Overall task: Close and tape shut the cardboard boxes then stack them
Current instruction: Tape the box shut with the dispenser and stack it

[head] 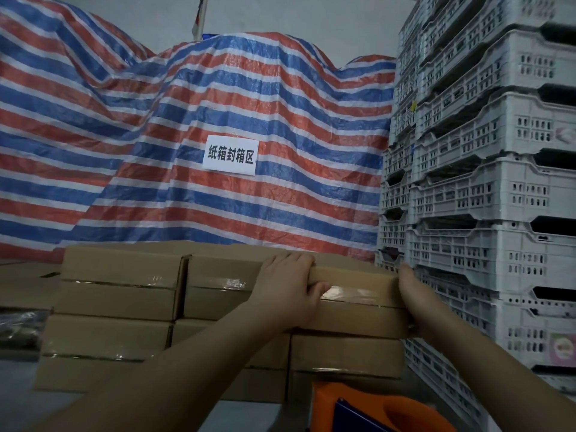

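At far left, a dark bundle (18, 327) is lying on the surface beside the stacked cartons; what it is cannot be told. A sealed carton (120, 283) is sitting at the top left of the stack, with clear tape running along its front seam, and a second taped carton (106, 347) is lying directly beneath it. Behind the stack, a red, white and blue striped tarpaulin (156, 135) is hanging over bulky shapes, and a white paper sign (230, 154) with printed characters is showing on its face.

The left hand (288, 288) is gripping the top carton (358, 302) of the right-hand column: the fingers are curling over its top edge and the thumb is pressing on the taped front seam. This carton is sitting closed and taped on a lower carton (346, 357).

The right hand (411, 299) is lying against the carton's right end; whether its fingers are wrapping round the box cannot be told, as they are hidden behind it.

In the lower foreground an orange tape dispenser (383, 411) is showing, partly cut off by the frame. At right, grey perforated plastic crates (498, 188) are standing stacked in a tall column, just beside the cartons.
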